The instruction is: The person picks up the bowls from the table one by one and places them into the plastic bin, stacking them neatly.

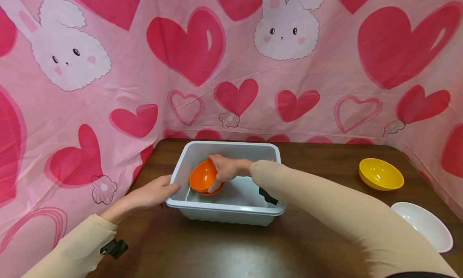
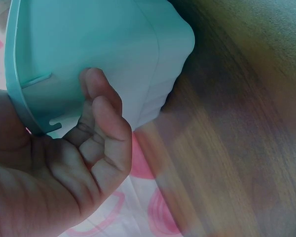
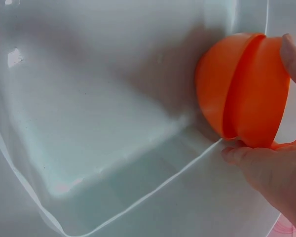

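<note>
A pale grey plastic tub (image 1: pixel 231 209) stands on the wooden table. My left hand (image 1: pixel 155 192) grips its left rim, thumb over the edge; the left wrist view has the curled fingers (image 2: pixel 108 118) against the outer wall. Inside the tub, at its left end, my right hand (image 1: pixel 226 171) holds an orange bowl (image 1: pixel 201 176) by its rim, thumb and fingers on opposite sides. The right wrist view gives this bowl (image 3: pixel 261 94) tilted and nested in a second orange bowl (image 3: pixel 212 81), which leans by the tub's wall.
A yellow bowl (image 1: pixel 380 174) sits at the table's right side. Nearer me is a white oval bowl (image 1: pixel 425 225), partly behind my right sleeve. A pink cloth with hearts and rabbits (image 1: pixel 300 77) hangs behind the table and along its sides.
</note>
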